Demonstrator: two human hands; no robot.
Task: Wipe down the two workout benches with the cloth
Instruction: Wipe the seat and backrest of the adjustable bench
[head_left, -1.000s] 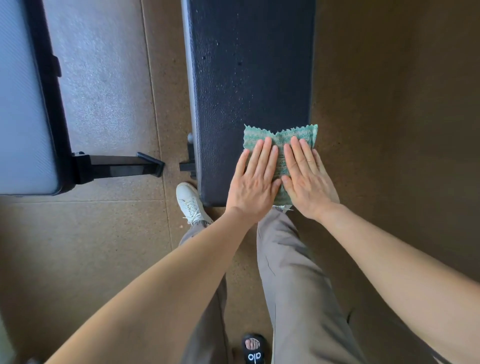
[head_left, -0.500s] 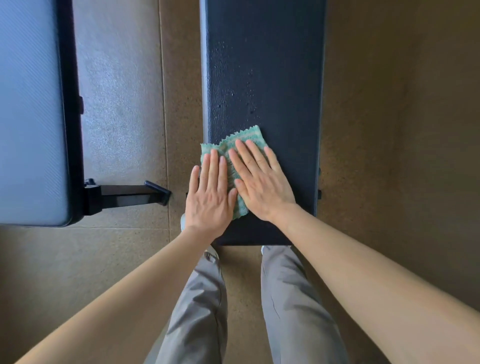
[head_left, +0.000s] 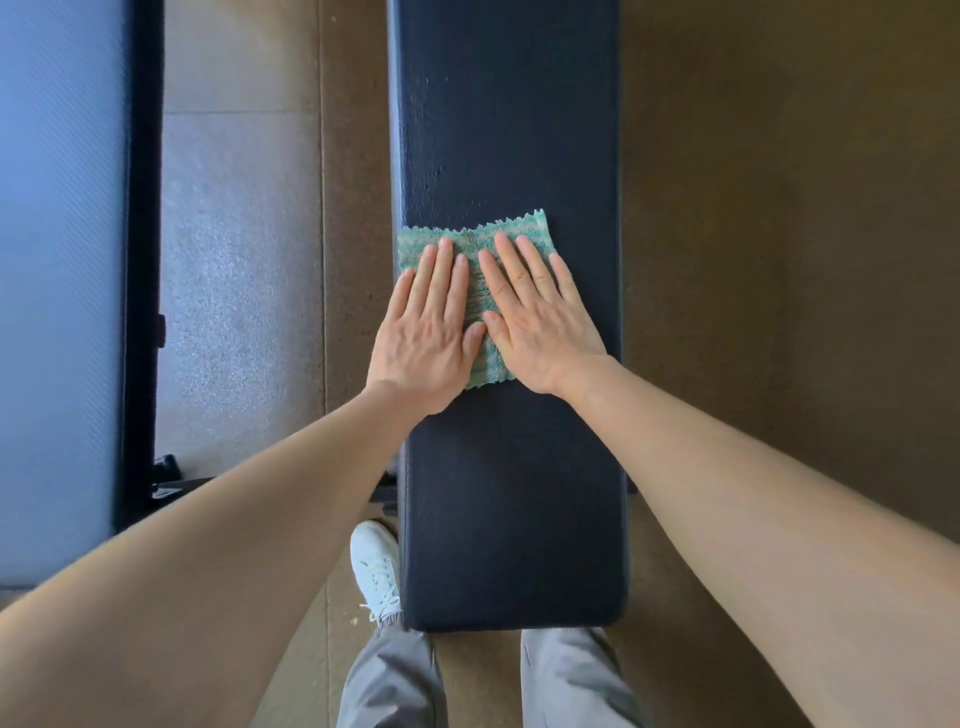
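Observation:
A dark padded workout bench (head_left: 509, 130) runs straight away from me in the middle of the view. A green cloth (head_left: 470, 240) lies flat on its left half, a good way up from the near end. My left hand (head_left: 426, 332) and my right hand (head_left: 540, 317) lie side by side on the cloth, palms down and fingers stretched out, pressing it onto the pad. The hands cover much of the cloth. A second bench (head_left: 57, 260) with a grey-blue pad and a black frame stands along the left edge.
Brown speckled floor lies to the right of the dark bench, and a paler floor strip (head_left: 239, 291) separates the two benches. My white shoe (head_left: 376, 566) and grey trouser legs (head_left: 571, 675) are at the bench's near end. A black bench foot (head_left: 166, 488) shows beside my left forearm.
Both hands slid the cloth from the near right corner of the dark bench across to its left edge, then farther up the pad away from me.

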